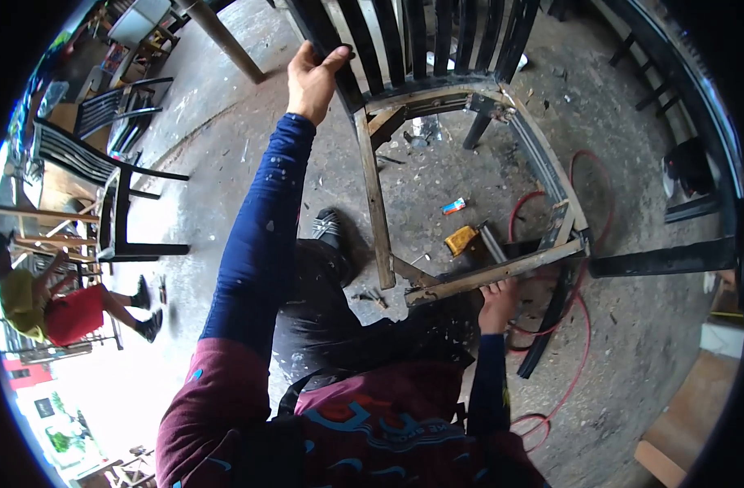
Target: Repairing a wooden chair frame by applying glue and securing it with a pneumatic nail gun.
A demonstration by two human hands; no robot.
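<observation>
A wooden chair frame (374, 187) stands before me, its seat opening bare so the floor shows through. Dark slats (396, 41) make up its back, and the seat rails are worn, with pale wood showing. My left hand (311, 85) is closed around the dark left post of the back; part of the fingers is hidden behind it. Under the front rail (502, 275), my right hand (497, 306) grips the wood from below, fingertips showing at its edge. Near the front left corner, the side rail and the front rail stand apart, with a short brace between them.
A yellow tool or block (461, 240) and a small coloured packet (452, 206) lie on the floor. A red hose (582, 325) loops at right beside a loose dark bar (548, 325). Dark chairs (116, 175) and a seated person (71, 309) are at left.
</observation>
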